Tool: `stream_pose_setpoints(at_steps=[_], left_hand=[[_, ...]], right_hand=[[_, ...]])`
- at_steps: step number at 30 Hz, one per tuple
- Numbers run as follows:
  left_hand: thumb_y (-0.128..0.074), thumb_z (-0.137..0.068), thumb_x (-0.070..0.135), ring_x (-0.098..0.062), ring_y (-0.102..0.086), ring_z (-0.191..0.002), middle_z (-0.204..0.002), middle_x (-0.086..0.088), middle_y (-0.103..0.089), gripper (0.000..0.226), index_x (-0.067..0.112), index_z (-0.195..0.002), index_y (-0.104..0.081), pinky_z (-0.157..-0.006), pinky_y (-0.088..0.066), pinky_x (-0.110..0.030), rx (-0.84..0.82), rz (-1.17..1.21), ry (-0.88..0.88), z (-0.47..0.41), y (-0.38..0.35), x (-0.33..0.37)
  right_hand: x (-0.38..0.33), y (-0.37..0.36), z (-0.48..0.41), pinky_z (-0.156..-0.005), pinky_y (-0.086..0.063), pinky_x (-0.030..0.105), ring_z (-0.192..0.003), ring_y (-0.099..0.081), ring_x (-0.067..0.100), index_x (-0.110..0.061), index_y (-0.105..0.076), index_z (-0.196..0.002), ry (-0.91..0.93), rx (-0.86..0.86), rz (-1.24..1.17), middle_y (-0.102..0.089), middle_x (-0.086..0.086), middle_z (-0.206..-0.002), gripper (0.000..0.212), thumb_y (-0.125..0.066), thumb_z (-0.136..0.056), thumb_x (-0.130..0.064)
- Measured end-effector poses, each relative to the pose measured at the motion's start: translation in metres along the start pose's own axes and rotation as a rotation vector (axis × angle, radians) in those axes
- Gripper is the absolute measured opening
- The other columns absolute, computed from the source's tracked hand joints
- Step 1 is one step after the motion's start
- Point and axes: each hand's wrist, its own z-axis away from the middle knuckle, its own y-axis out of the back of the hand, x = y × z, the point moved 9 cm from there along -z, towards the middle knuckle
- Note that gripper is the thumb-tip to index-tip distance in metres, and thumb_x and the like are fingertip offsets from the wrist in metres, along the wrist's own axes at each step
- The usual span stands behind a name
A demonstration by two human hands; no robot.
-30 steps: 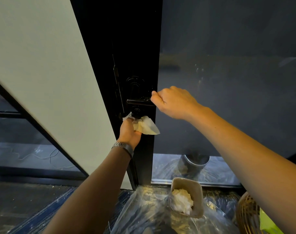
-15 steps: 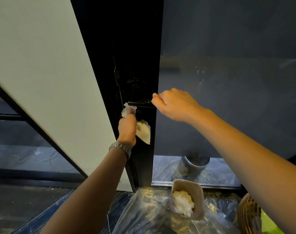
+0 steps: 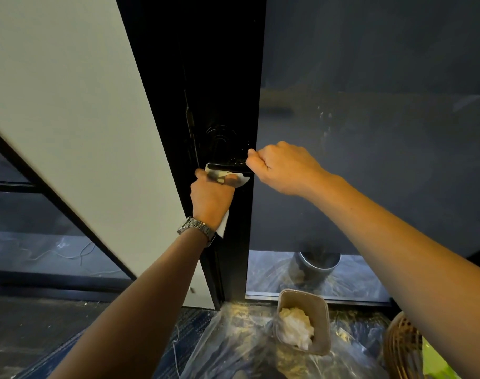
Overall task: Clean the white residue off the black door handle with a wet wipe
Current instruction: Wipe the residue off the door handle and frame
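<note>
We wipe the black door handle [image 3: 225,167]
Left hand [image 3: 211,199] grips the wet wipe [image 3: 237,179] beneath, right hand [image 3: 284,168] seemingly clasps its end; plastic sheeting [image 3: 233,348] lies below

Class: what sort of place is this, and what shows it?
Probably an indoor room under renovation: plastic sheeting lies on the floor, and a tub of white material stands on it by a black door.

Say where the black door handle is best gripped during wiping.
Probably its right end, from the right: the door handle lies level, and the left hand presses the wet wipe under its left part. The right hand holds there.
</note>
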Motion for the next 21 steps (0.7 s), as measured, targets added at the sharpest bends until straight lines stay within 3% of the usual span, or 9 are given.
stream_pose_setpoints(at_steps=[2,5,8,11,14,17,21], left_hand=[[-0.054,-0.089,0.021,-0.018,-0.052,-0.086,-0.108,-0.01,-0.055,0.039,0.001,-0.121,-0.043,-0.067,-0.04,-0.022,0.038,0.053,0.056,0.001,0.004,-0.001],[-0.049,-0.091,0.019,-0.029,-0.057,-0.101,-0.118,-0.016,-0.056,0.035,0.004,-0.122,-0.044,-0.073,-0.044,-0.031,0.056,0.15,0.17,-0.003,0.006,-0.013],[-0.058,-0.085,0.022,-0.026,-0.058,-0.094,-0.113,-0.011,-0.057,0.042,0.006,-0.121,-0.045,-0.063,-0.047,-0.028,0.022,0.247,0.224,0.0,-0.001,-0.018],[-0.065,-0.082,0.017,-0.017,-0.051,-0.089,-0.108,-0.005,-0.051,0.049,0.003,-0.122,-0.04,-0.066,-0.044,-0.025,0.021,0.168,0.172,0.005,-0.002,-0.012],[-0.059,-0.084,0.008,-0.013,-0.048,-0.083,-0.105,-0.008,-0.05,0.039,-0.001,-0.119,-0.042,-0.055,-0.045,-0.011,0.071,0.083,0.035,0.01,0.004,-0.002],[-0.056,-0.087,0.007,-0.007,-0.043,-0.063,-0.088,-0.005,-0.051,0.025,-0.007,-0.107,-0.051,-0.05,-0.039,0.001,0.129,0.06,-0.048,0.013,0.013,0.003],[-0.055,-0.089,0.014,-0.01,-0.048,-0.057,-0.069,-0.005,-0.055,0.018,-0.003,-0.086,-0.058,-0.039,-0.036,-0.002,0.135,0.088,-0.015,0.007,0.019,-0.003]], right_hand=[[0.0,0.0,0.0,-0.049,-0.027,0.031,-0.045,-0.028,0.017,-0.011,-0.031,-0.05,-0.001,0.002,-0.005,-0.03,0.002,-0.048,0.055,-0.025,-0.101,-0.032],[-0.001,0.0,0.001,-0.049,-0.028,0.031,-0.045,-0.028,0.017,-0.012,-0.031,-0.05,0.001,0.004,-0.013,-0.029,0.002,-0.047,0.055,-0.025,-0.101,-0.032],[-0.001,0.001,0.0,-0.048,-0.026,0.03,-0.045,-0.028,0.017,-0.012,-0.03,-0.05,0.003,0.008,-0.013,-0.029,0.002,-0.047,0.055,-0.025,-0.101,-0.031],[0.0,0.0,0.0,-0.048,-0.028,0.03,-0.045,-0.029,0.017,-0.012,-0.032,-0.049,0.005,0.013,-0.01,-0.03,0.002,-0.046,0.056,-0.025,-0.101,-0.031],[0.0,0.0,0.0,-0.048,-0.028,0.03,-0.045,-0.029,0.017,-0.013,-0.032,-0.049,0.005,0.016,-0.012,-0.031,0.002,-0.047,0.056,-0.025,-0.101,-0.031],[-0.001,0.0,0.0,-0.047,-0.028,0.029,-0.044,-0.029,0.017,-0.013,-0.032,-0.049,0.01,0.018,-0.011,-0.03,0.001,-0.046,0.056,-0.025,-0.101,-0.032],[0.0,-0.001,-0.001,-0.047,-0.027,0.029,-0.044,-0.029,0.018,-0.013,-0.031,-0.049,0.011,0.013,-0.013,-0.03,0.001,-0.046,0.056,-0.025,-0.101,-0.032]])
